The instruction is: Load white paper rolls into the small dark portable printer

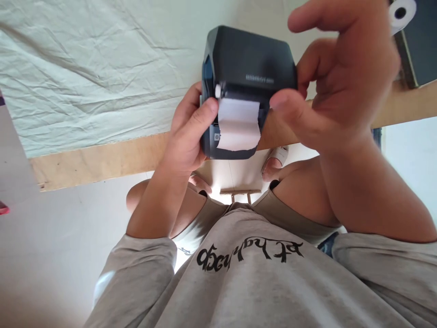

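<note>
I hold a small black label printer (252,59) above my lap, near the table's edge. A short strip of white paper (239,125) with a torn lower end hangs from its front slot. My left hand (187,130) is closed around the printer's left side, its thumb beside the paper and a small white knob. At the other side, my right hand (348,86) has its thumb at the printer's lower right edge and a bent finger against the casing, while its index finger stretches out free. The far side of the printer is hidden.
A wrinkled pale green cloth (102,82) covers the table, whose wooden edge (102,161) runs across in front of me. At the top right, a white paper roll (403,13) lies by a dark flat object (421,41). A small red thing (3,208) shows at far left.
</note>
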The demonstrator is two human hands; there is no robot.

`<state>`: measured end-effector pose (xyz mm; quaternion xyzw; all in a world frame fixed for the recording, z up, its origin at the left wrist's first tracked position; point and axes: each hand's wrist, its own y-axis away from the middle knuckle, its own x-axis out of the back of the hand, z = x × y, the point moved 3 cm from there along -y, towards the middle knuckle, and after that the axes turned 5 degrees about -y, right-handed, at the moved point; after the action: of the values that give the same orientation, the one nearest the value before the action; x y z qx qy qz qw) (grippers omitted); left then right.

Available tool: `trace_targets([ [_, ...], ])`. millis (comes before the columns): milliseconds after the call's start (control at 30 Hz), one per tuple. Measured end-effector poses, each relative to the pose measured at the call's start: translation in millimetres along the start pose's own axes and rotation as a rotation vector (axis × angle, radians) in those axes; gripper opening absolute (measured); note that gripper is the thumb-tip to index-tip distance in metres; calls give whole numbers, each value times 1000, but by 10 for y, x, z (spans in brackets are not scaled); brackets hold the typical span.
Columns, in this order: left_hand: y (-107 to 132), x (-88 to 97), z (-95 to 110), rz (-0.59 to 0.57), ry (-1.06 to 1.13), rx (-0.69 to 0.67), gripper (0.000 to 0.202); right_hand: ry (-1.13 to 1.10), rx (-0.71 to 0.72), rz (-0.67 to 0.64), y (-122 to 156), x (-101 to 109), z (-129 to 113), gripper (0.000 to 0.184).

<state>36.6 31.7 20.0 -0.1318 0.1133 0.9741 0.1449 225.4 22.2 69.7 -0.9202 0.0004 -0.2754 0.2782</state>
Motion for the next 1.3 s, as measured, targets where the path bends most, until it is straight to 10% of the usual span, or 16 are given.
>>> trace_targets([
  [267,-45,58,-56,-71,5,-125,31,19,-101,160,-38,-42,-160,17],
  [467,-38,19,-77,-76,-12,-211,43,569,-77,-198,-69,-232,-173,30],
  [733,-25,27,-17,-107,-149,-123,50,680,-381,-557,-114,-236,-281,26],
  [1033,-16,73,-71,-68,-28,-171,42,-43,-225,-353,-91,-39,-216,41],
  [1167,-5,54,-69,-80,26,-188,41,-650,-362,-123,-171,34,-91,39],
  [1300,-10,38,-66,-34,-3,-154,39,-779,-497,48,-144,-32,189,51],
])
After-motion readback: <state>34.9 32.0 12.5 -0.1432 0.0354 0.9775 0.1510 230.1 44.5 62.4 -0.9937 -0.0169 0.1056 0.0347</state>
